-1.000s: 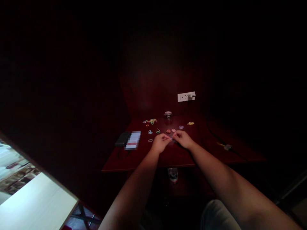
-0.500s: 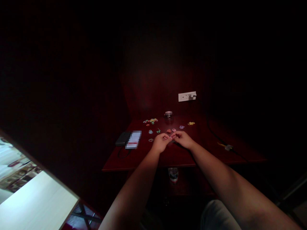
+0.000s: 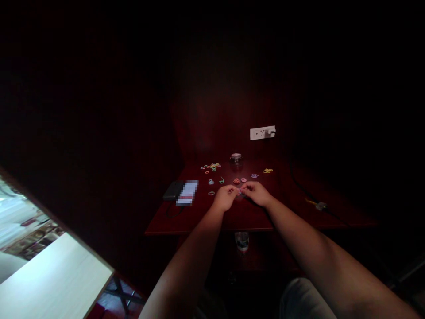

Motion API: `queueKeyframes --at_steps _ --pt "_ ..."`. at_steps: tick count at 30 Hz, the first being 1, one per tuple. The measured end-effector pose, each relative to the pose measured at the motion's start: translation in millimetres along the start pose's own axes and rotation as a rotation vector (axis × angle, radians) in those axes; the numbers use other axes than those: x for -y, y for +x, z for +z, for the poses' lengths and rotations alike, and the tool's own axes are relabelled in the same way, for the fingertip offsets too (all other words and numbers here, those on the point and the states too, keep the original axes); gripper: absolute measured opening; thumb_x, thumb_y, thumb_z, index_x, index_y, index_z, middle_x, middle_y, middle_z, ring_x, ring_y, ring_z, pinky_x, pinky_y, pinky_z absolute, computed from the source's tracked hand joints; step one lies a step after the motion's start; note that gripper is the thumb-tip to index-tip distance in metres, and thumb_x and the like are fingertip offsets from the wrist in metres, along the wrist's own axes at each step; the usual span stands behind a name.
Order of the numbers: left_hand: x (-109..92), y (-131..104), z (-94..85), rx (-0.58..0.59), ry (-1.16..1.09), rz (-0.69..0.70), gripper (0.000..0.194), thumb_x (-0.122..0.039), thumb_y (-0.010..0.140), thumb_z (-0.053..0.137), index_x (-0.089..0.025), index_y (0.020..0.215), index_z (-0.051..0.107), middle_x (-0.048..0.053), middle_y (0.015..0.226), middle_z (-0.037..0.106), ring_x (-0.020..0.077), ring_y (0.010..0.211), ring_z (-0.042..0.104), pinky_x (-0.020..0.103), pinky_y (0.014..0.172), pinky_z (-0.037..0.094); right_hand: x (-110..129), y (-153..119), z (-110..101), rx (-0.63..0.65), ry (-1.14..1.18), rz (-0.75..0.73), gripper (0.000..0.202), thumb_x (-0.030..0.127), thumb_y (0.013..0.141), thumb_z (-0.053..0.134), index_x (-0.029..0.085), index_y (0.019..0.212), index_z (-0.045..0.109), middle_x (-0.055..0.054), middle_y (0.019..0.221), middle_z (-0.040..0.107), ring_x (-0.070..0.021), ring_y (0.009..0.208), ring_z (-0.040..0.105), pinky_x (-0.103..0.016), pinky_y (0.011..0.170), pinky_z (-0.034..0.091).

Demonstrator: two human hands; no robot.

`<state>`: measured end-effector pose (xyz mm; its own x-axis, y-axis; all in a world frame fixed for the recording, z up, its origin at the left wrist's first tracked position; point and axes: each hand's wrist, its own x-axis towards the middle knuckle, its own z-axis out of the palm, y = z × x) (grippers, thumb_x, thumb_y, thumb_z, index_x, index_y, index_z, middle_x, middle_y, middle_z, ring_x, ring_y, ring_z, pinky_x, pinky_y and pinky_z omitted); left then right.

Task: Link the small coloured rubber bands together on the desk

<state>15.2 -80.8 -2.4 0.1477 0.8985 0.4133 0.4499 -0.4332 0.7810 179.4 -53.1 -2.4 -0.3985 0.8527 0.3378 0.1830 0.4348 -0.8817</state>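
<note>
My left hand (image 3: 226, 196) and my right hand (image 3: 256, 193) meet fingertip to fingertip above the dark red table. Both are closed in a pinch on a small pink hair tie (image 3: 240, 191), partly covered by the fingers. Just beyond them lie orange hair ties (image 3: 236, 180) and a pink hair tie (image 3: 243, 180). Purple ones (image 3: 254, 176) and yellow ones (image 3: 268, 170) are off to the right. On the left are light blue ones (image 3: 211, 181), a green one (image 3: 222, 181) and a single greyish ring (image 3: 211, 193). A mixed-colour pile (image 3: 213, 166) sits farther back.
A clear lidded jar (image 3: 236, 161) stands at the table's back. At the left lie a phone with a blurred screen (image 3: 187, 192) and a black case-like object (image 3: 172, 190). A cable with a plug (image 3: 320, 206) lies right, below a wall socket (image 3: 262, 133). A cup (image 3: 242, 241) stands underneath.
The whole view has shifted slightly, so things appear a little farther right. My fingertips have parted a bit, and more of the pink hair tie shows between them.
</note>
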Motion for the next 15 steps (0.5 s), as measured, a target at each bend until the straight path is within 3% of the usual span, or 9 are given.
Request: queueKeyframes --at_steps 8,15 --pt "7.3 1.6 5.5 -0.010 -0.106 -0.051 0.016 -0.026 0.074 0.061 -0.011 0.079 0.065 0.006 0.074 0.067 0.0120 0.063 0.059 0.024 0.063 0.046 -2.5 0.5 0.1 -0.005 0.067 0.037 0.029 0.042 0.065 0.064 0.014 0.070 0.058 0.003 0.053 0.051 -0.0086 0.047 0.042 -0.022 0.047 0.031" --pt "7.6 1.7 8.2 -0.068 -0.166 -0.084 0.011 -0.016 0.068 0.064 -0.011 0.076 0.059 0.001 0.064 0.059 0.0076 0.057 0.052 0.019 0.056 0.042 -8.2 3.4 0.3 -0.028 0.075 0.035 0.031 0.042 0.063 0.066 0.014 0.071 0.058 0.002 0.054 0.053 -0.0095 0.049 0.045 -0.023 0.049 0.033"
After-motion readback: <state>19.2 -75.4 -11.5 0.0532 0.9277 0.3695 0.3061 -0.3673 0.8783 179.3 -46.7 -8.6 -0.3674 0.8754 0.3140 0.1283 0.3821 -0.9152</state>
